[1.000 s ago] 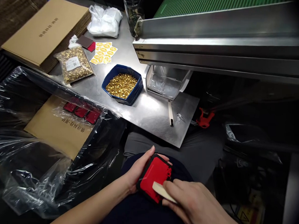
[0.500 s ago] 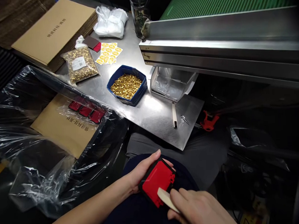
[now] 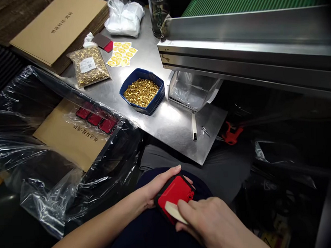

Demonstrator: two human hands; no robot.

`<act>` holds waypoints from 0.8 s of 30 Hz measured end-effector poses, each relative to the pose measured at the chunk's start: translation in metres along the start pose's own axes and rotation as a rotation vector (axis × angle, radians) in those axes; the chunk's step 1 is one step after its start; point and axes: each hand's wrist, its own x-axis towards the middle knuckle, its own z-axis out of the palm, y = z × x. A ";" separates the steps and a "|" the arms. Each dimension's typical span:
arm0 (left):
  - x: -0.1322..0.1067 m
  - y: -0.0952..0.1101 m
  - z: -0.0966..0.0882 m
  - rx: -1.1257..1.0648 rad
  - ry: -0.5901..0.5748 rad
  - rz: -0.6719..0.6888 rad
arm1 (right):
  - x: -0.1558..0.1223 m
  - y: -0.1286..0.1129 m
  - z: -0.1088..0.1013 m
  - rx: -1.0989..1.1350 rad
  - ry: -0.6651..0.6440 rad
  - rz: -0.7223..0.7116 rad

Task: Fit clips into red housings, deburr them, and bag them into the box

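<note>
My left hand (image 3: 154, 187) grips a small red plastic part with a black rim (image 3: 173, 194) over my lap. Its thumb lies along the part's top edge and its fingers are wrapped underneath. My right hand (image 3: 212, 225) is closed on a cream-coloured flat stick (image 3: 172, 211), whose tip rests on the red face of the part. A blue bowl of small gold pieces (image 3: 142, 91) stands on the steel table (image 3: 171, 125) ahead of me.
A black crate lined with clear plastic (image 3: 55, 167) at my left holds a brown envelope (image 3: 70, 136) and several red parts (image 3: 96, 120). On the table lie a bag of gold pieces (image 3: 89, 66), yellow stickers (image 3: 122, 54), a clear tray (image 3: 191, 92) and a white-handled tool (image 3: 194, 126). A steel conveyor frame (image 3: 244, 56) overhangs at right.
The stick's tip has slid up and left across the red part. My right hand now covers more of the part. The view shifted slightly.
</note>
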 end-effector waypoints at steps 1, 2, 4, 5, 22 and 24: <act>0.000 0.000 0.000 -0.002 0.008 -0.004 | 0.000 0.000 0.000 0.016 -0.017 0.014; 0.000 0.000 0.000 0.001 0.013 -0.009 | -0.001 0.000 -0.001 0.026 -0.029 0.027; 0.000 0.000 0.000 0.011 0.011 -0.021 | -0.002 -0.002 -0.001 0.011 -0.026 0.034; 0.000 0.000 0.000 0.015 0.006 -0.020 | -0.002 -0.002 0.000 -0.006 -0.011 0.029; 0.000 -0.002 0.000 -0.014 0.054 -0.028 | -0.007 -0.005 0.012 -0.001 0.105 0.163; 0.000 -0.003 0.000 -0.044 0.083 -0.037 | -0.005 -0.003 0.012 -0.009 0.139 0.225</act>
